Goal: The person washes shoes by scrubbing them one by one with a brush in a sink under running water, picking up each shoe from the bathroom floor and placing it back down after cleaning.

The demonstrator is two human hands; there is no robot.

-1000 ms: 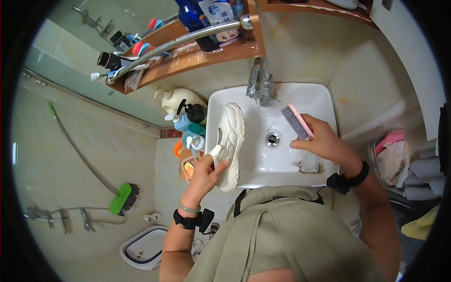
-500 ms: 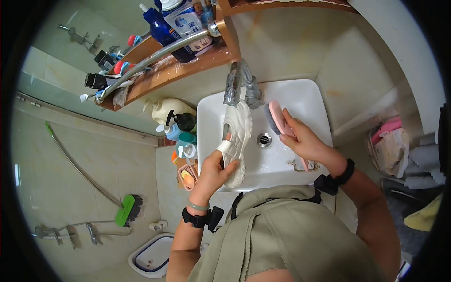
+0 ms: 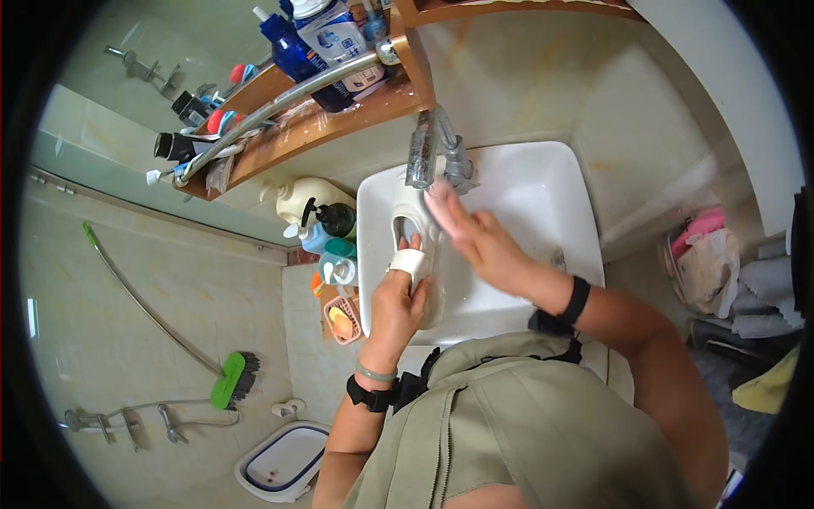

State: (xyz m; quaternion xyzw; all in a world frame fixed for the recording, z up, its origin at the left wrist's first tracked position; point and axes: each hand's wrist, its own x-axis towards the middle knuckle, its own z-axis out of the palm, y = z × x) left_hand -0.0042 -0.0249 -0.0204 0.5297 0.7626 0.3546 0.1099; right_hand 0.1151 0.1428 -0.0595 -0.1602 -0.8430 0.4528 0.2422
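A white shoe (image 3: 410,262) with a strap lies lengthwise over the left side of the white sink (image 3: 543,182), its toe under the faucet (image 3: 421,153). My left hand (image 3: 397,305) is closed on it at the strap, some fingers inside the opening. My right hand (image 3: 496,254) grips a pink scrub brush (image 3: 444,212), blurred by motion, against the shoe's right side near the toe. The bristles are mostly hidden. My right forearm and hand cover the drain.
Pump bottles (image 3: 339,220) and a pink soap basket (image 3: 341,321) with soap crowd the sink's left side. Above hangs a wooden shelf (image 3: 297,140) with bottles and a metal rail. A green broom (image 3: 227,382) and a white basin (image 3: 280,458) are at lower left.
My right hand has moved left with the brush, from over the middle of the sink onto the shoe. The shoe has rolled slightly, showing more of its opening.
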